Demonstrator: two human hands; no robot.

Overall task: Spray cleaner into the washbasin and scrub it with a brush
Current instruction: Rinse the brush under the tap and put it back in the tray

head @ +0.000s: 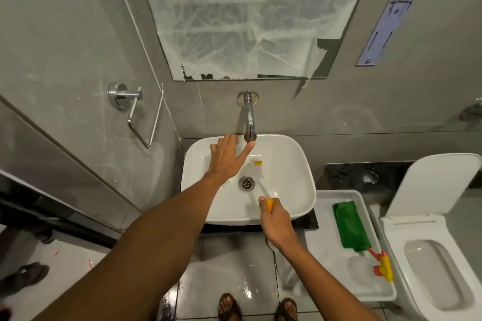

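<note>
A white washbasin (pixel 294 172) sits below a chrome wall tap (pixel 249 118). My left hand (pixel 227 156) is spread open over the basin's back left, with its thumb tip touching the tap's spout. My right hand (pixel 275 220) grips the orange handle of a brush (pixel 257 172) at the basin's front. The brush's white bristle head lies inside the bowl, just above the metal drain (pixel 246 184). A clear spray bottle (pixel 365 268) with a red and yellow trigger lies on its side in a white tray (pixel 326 242) to the right.
A folded green cloth (pixel 350 224) lies in the tray. A white toilet (pixel 430 255) with its lid up stands at the far right. A chrome towel holder (pixel 135 109) is on the left wall. My sandalled feet (pixel 258 307) stand on wet grey floor tiles.
</note>
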